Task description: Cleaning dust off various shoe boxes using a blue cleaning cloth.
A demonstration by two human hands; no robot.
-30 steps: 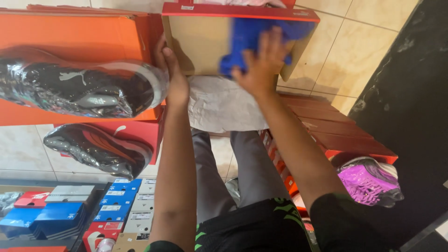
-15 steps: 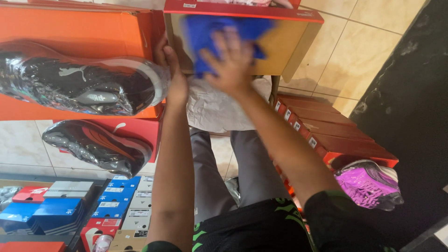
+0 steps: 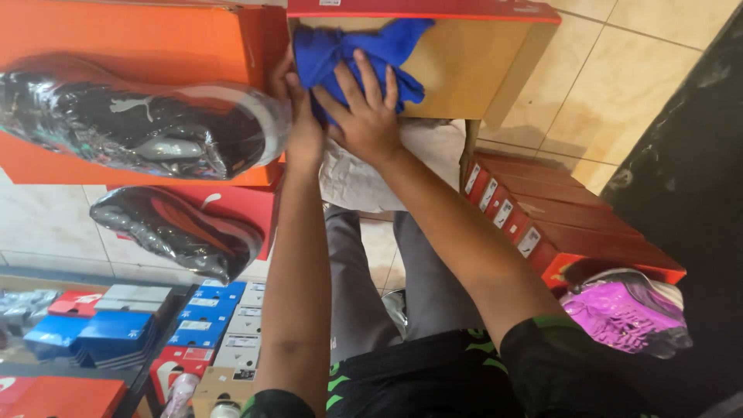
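My right hand (image 3: 364, 116) presses a crumpled blue cloth (image 3: 348, 50) against the tan side of a shoe box (image 3: 464, 70) with a red lid. My left hand (image 3: 298, 116) grips the box's left edge, right beside the cloth. White wrapping paper (image 3: 364, 174) hangs out of the box below both hands. The box rests above my lap, over my grey trousers (image 3: 418, 271).
A black shoe wrapped in clear plastic (image 3: 131, 124) lies on an orange box at left, a second wrapped shoe (image 3: 178, 228) below it. Red shoe boxes (image 3: 557, 224) are stacked at right with a purple shoe (image 3: 627, 310). Blue and white boxes (image 3: 193, 325) sit lower left.
My right hand has slid the blue cloth leftward across the box side, from its right part to the left corner. My left hand has stayed on the box edge.
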